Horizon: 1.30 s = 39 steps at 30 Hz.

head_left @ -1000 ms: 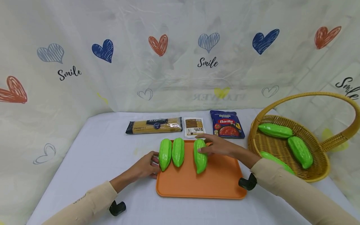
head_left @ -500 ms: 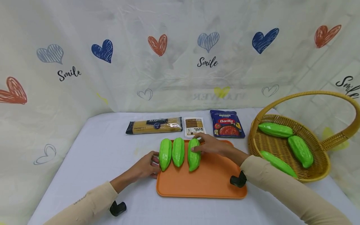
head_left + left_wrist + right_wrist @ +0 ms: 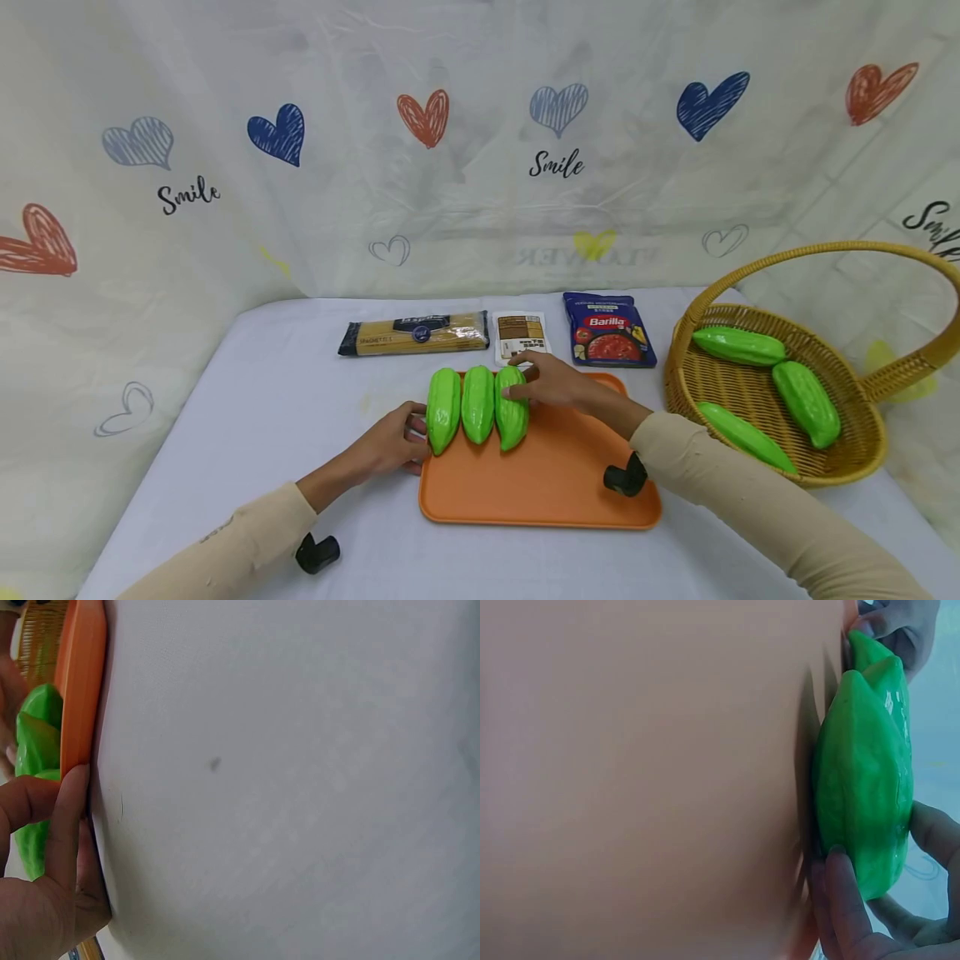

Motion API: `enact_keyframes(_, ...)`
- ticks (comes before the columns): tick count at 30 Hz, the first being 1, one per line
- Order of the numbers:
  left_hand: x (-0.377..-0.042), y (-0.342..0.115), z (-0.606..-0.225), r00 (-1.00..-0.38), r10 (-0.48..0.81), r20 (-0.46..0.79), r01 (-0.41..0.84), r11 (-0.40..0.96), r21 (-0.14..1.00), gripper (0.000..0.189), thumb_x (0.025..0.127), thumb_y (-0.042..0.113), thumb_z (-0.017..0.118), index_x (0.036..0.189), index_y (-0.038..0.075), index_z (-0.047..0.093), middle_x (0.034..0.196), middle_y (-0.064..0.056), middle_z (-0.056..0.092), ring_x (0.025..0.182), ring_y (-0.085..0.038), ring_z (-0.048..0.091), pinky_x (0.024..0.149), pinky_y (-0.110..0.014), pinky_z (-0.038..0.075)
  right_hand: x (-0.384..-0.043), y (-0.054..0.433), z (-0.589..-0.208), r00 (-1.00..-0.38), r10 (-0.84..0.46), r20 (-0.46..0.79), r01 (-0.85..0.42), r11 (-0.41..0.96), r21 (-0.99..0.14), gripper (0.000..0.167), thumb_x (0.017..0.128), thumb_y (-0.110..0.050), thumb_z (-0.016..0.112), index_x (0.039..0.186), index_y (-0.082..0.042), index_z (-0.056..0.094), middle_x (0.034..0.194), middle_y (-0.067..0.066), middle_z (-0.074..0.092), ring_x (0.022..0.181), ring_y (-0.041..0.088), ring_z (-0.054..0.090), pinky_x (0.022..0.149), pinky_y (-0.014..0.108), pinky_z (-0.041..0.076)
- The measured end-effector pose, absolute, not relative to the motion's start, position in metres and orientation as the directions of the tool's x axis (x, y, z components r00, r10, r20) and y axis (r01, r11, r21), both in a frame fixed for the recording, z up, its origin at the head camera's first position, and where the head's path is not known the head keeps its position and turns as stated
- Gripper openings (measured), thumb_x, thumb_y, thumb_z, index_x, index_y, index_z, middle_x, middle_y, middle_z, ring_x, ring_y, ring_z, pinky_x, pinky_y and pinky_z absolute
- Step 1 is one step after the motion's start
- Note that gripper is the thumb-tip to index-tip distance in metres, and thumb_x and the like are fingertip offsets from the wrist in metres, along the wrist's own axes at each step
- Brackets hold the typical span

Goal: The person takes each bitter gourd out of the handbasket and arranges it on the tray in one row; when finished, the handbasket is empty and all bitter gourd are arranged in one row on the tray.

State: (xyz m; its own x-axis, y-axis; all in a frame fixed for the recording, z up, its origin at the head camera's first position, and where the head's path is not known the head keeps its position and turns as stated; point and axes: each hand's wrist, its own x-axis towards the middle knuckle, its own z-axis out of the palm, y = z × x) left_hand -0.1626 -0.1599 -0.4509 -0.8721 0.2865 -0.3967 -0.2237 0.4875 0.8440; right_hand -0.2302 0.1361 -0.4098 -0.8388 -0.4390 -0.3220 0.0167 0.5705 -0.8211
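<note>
Three glossy green toy bitter melons lie side by side at the left end of an orange tray (image 3: 540, 496), tips toward me. My right hand (image 3: 551, 382) grips the rightmost bitter melon (image 3: 513, 421); in the right wrist view its fingers hold that bitter melon (image 3: 862, 787) from both sides at one end. It sits close against the middle bitter melon (image 3: 477, 404). At the tray's left edge my left hand (image 3: 396, 440) is beside the left bitter melon (image 3: 444, 412). The left wrist view shows this hand (image 3: 45, 892) pinching the tray's rim (image 3: 84, 682).
A wicker basket (image 3: 780, 479) with a tall handle stands at the right, holding three more green bitter melons. Behind the tray lie a spaghetti packet (image 3: 416, 333), a small white-and-brown pouch (image 3: 521, 333) and a blue Barilla sauce pouch (image 3: 609, 329). A printed curtain (image 3: 480, 200) hangs behind the table.
My right hand has slid the rightmost bitter melon leftward along the tray, closing the gap to the middle one. My left hand has stayed at the tray's edge.
</note>
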Motion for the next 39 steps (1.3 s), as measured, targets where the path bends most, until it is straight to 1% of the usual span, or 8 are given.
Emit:
enact_keyframes(9,-0.162,-0.159,-0.451,-0.874,0.287,-0.392,-0.221,0.483,0.847,0.069,0.084,0.001,0.072,0.145,0.001,0.041,0.115,-0.013,0.054,0.091,-0.02,0.063,0.068,-0.033,0.064,-0.231,0.138,-0.409,-0.837,-0.447,-0.316,0.001,0.577,-0.817,0.071,0.094,-0.031,0.07,0.152,-0.005,0.038,0.131,0.027,0.059,0.098,0.025,0.069,0.087,0.039,0.06)
enact_keyframes(15,-0.162,-0.161,-0.451,-0.875,0.292,-0.386,-0.213,0.484,0.849,0.07,0.083,0.002,0.072,0.145,0.0,0.039,0.115,-0.014,0.054,0.093,-0.021,0.064,0.068,-0.033,0.064,-0.23,0.144,-0.403,-0.833,-0.448,-0.324,-0.01,0.598,-0.801,0.074,0.095,-0.036,0.067,0.154,-0.005,0.034,0.139,0.028,0.052,0.096,0.029,0.071,0.095,0.046,0.057)
enact_keyframes(18,-0.162,-0.161,-0.451,-0.875,0.294,-0.385,-0.213,0.481,0.851,0.071,0.083,0.002,0.072,0.146,-0.001,0.039,0.115,-0.014,0.054,0.094,-0.021,0.064,0.068,-0.033,0.064,-0.229,0.149,-0.4,-0.836,-0.456,-0.306,-0.036,0.601,-0.798,0.073,0.096,-0.037,0.067,0.153,-0.005,0.034,0.141,0.028,0.05,0.105,0.035,0.069,0.097,0.049,0.056)
enact_keyframes(22,-0.162,-0.16,-0.451,-0.875,0.291,-0.387,-0.216,0.48,0.85,0.07,0.083,0.001,0.073,0.145,0.0,0.04,0.114,-0.013,0.054,0.093,-0.02,0.063,0.068,-0.033,0.064,-0.226,0.159,-0.396,-0.834,-0.479,-0.274,-0.075,0.591,-0.803,0.071,0.095,-0.037,0.067,0.151,-0.004,0.038,0.141,0.027,0.05,0.123,0.045,0.058,0.097,0.049,0.056)
enact_keyframes(26,-0.162,-0.159,-0.451,-0.874,0.285,-0.393,-0.226,0.478,0.849,0.07,0.083,0.001,0.073,0.145,0.001,0.04,0.114,-0.013,0.054,0.093,-0.02,0.064,0.068,-0.033,0.064,-0.222,0.171,-0.391,-0.812,-0.518,-0.267,-0.097,0.572,-0.814,0.068,0.095,-0.036,0.068,0.148,-0.003,0.041,0.142,0.027,0.049,0.129,0.049,0.052,0.096,0.049,0.057)
enact_keyframes(29,-0.161,-0.159,-0.451,-0.874,0.285,-0.392,-0.226,0.476,0.85,0.07,0.083,0.001,0.074,0.145,0.001,0.041,0.114,-0.013,0.055,0.094,-0.02,0.063,0.068,-0.033,0.064,-0.219,0.181,-0.385,-0.799,-0.542,-0.262,-0.127,0.578,-0.806,0.067,0.094,-0.038,0.069,0.145,-0.004,0.045,0.141,0.026,0.051,0.128,0.047,0.054,0.096,0.048,0.057)
enact_keyframes(33,-0.161,-0.159,-0.451,-0.875,0.288,-0.389,-0.22,0.478,0.85,0.07,0.083,0.001,0.073,0.145,0.001,0.041,0.114,-0.013,0.055,0.093,-0.02,0.064,0.068,-0.033,0.064,-0.215,0.197,-0.374,-0.784,-0.565,-0.258,-0.179,0.603,-0.778,0.062,0.093,-0.041,0.069,0.142,-0.007,0.05,0.139,0.021,0.055,0.124,0.038,0.059,0.096,0.045,0.058)
enact_keyframes(39,-0.162,-0.158,-0.451,-0.876,0.286,-0.39,-0.221,0.481,0.848,0.069,0.084,0.001,0.073,0.145,0.001,0.041,0.115,-0.013,0.055,0.093,-0.02,0.064,0.068,-0.033,0.064,-0.208,0.228,-0.356,-0.763,-0.597,-0.249,-0.238,0.618,-0.75,0.055,0.093,-0.038,0.07,0.137,-0.008,0.056,0.133,0.018,0.059,0.119,0.029,0.062,0.099,0.043,0.056)
